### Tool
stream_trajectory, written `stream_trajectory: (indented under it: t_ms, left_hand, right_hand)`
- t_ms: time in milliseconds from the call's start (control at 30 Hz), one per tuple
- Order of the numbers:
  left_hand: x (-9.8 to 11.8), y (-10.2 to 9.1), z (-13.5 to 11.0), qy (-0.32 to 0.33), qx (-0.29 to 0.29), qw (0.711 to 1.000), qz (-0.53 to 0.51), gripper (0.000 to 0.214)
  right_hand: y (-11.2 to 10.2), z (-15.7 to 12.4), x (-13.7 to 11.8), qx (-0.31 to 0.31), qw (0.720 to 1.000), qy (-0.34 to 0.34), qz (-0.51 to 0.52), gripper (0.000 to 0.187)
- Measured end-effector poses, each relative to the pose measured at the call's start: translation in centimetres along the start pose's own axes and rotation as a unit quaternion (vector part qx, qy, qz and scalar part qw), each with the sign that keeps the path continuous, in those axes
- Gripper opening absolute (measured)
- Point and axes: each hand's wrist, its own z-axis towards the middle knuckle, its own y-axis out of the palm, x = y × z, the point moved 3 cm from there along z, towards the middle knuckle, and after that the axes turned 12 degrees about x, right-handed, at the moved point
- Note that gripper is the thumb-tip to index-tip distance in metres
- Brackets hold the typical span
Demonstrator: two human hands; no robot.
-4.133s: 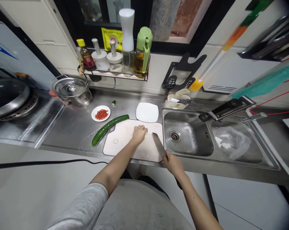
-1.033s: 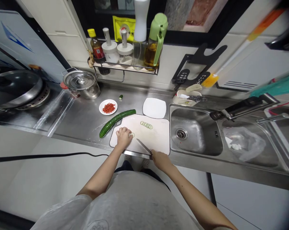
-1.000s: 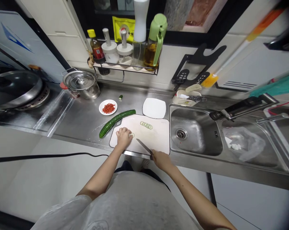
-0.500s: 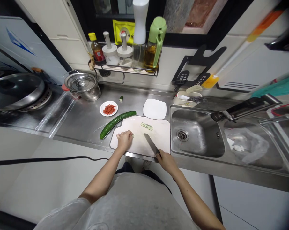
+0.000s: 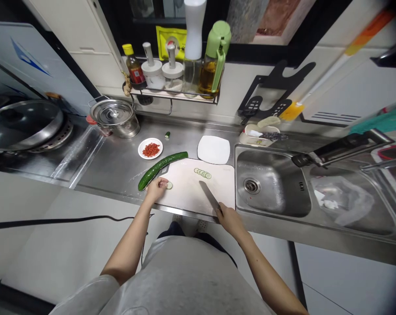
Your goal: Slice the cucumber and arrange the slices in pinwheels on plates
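My left hand [image 5: 156, 189] is closed, its fingertips pinching a thin cucumber slice [image 5: 169, 185] over the left side of the white cutting board [image 5: 185, 197]. Right behind that hand lies a long whole cucumber [image 5: 158, 168], its far end reaching over the board's back left corner. My right hand [image 5: 231, 216] is wrapped round the handle of a kitchen knife [image 5: 209, 194], whose blade points away and to the left above the board's right half. Several overlapping cucumber slices [image 5: 203, 173] form a short row near the back of the board.
Behind the board are a white square plate [image 5: 213, 149], a small plate of chopped red pieces [image 5: 145, 153] and a cucumber end [image 5: 167, 134]. A steel sink [image 5: 273, 192] adjoins on the right. A lidded pot [image 5: 119, 120] and a covered wok [image 5: 24, 124] stand left.
My left hand has moved left across the board, towards the whole cucumber, with the slice at its fingertips. My right hand and the knife have hardly moved.
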Motion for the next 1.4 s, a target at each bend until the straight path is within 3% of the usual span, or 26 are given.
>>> stream_trajectory:
  t_ms: [167, 467, 967, 1133, 1400]
  left_hand:
    - [-0.4, 1.1, 0.1, -0.005, -0.004, 0.999, 0.040, 0.022]
    - [-0.1, 1.3, -0.1, 0.036, 0.033, 0.990, 0.130, 0.022]
    - [0.5, 1.3, -0.7, 0.056, 0.069, 0.984, 0.155, 0.023]
    - [3.5, 2.8, -1.2, 0.083, 0.090, 0.984, 0.126, 0.027]
    - [11.3, 9.6, -1.9, 0.216, -0.002, 0.972, 0.089, 0.032]
  right_hand:
    - [0.1, 0.1, 0.2, 0.000, 1.000, 0.000, 0.004, 0.027]
    - [0.3, 0.2, 0.2, 0.002, 1.000, 0.004, -0.001, 0.028]
    - [0.0, 0.3, 0.3, 0.008, 1.000, 0.008, 0.002, 0.030]
    - [-0.3, 0.2, 1.0, 0.022, 0.999, 0.029, 0.003, 0.030]
    - [-0.9, 0.3, 3.2, 0.044, 0.995, 0.086, -0.001, 0.032]
